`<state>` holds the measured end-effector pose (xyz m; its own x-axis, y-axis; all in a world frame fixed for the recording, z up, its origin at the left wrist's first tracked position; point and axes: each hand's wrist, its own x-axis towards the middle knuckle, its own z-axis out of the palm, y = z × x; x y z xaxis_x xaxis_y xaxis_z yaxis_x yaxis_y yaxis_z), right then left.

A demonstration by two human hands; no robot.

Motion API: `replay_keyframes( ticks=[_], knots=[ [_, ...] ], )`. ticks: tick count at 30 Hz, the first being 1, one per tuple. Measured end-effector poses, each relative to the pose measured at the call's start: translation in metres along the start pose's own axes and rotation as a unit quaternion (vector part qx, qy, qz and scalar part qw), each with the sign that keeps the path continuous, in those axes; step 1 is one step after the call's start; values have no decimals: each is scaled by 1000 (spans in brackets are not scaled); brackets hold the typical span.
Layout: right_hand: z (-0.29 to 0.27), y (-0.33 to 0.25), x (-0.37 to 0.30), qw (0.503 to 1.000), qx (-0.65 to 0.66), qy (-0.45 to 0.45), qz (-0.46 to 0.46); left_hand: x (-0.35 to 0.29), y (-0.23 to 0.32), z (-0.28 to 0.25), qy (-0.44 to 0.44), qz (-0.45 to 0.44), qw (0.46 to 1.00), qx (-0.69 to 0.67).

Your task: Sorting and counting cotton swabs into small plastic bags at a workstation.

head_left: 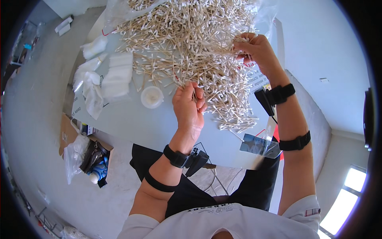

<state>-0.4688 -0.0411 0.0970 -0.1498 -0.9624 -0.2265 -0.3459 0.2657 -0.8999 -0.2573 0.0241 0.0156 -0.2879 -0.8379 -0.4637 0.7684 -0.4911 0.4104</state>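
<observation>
A big heap of cotton swabs (187,28), with wooden sticks and white tips, spreads over the far and middle part of the table. At its near edge is my left hand (188,106), fingers curled round a few swab sticks. My right hand (258,51) is farther off, at the heap's right side, with its fingers closed on swabs; how many is hidden. To the left of my left hand stands a small round whitish tub (152,97), its contents unclear.
Clear plastic packets (116,77) and crumpled bags (92,89) lie at the table's left. A shiny photo-like card (254,143) rests by the near right edge. On the floor at left, a cardboard box (104,144) holds assorted items. Clear plastic film (267,14) borders the heap.
</observation>
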Motion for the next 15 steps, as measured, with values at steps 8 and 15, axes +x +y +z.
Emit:
replay_keyframes(
  ticks=[8, 15],
  knots=[
    [-2, 12, -53, 999, -2, 33, 32, 0, 2, 1, 21, 8, 1000, -4],
    [-8, 27, -82, 999, 9, 25, 39, -1, 1, 3, 13, 12, 1000, 5]
  ],
)
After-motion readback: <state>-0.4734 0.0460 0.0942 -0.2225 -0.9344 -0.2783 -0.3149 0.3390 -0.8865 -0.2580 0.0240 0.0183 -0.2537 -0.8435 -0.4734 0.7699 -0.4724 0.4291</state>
